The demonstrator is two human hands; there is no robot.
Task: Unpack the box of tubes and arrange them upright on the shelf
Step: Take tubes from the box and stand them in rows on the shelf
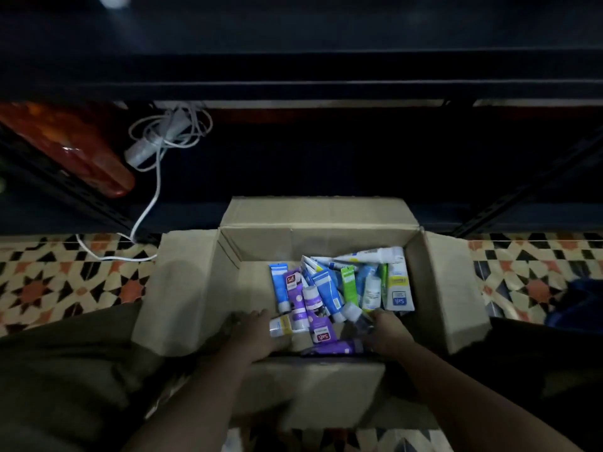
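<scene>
An open cardboard box (195,288) stands on the floor in front of a dark shelf (326,104). Several tubes (326,288) lie jumbled in its right half: blue, purple, green and white ones. My left hand (256,331) rests inside the box's near side, fingers spread, fingertips touching a white tube with a yellow band (280,326). My right hand (390,334) is inside too, closed around a dark tube with a clear cap (354,314). A purple tube (329,347) lies between the hands against the near wall.
The box's four flaps are folded outward. A coiled white cable with a plug (166,135) and an orange-red plastic item (78,154) lie on the low shelf at left. Patterned tiles (49,288) surround the box. A blue object (580,298) sits at right.
</scene>
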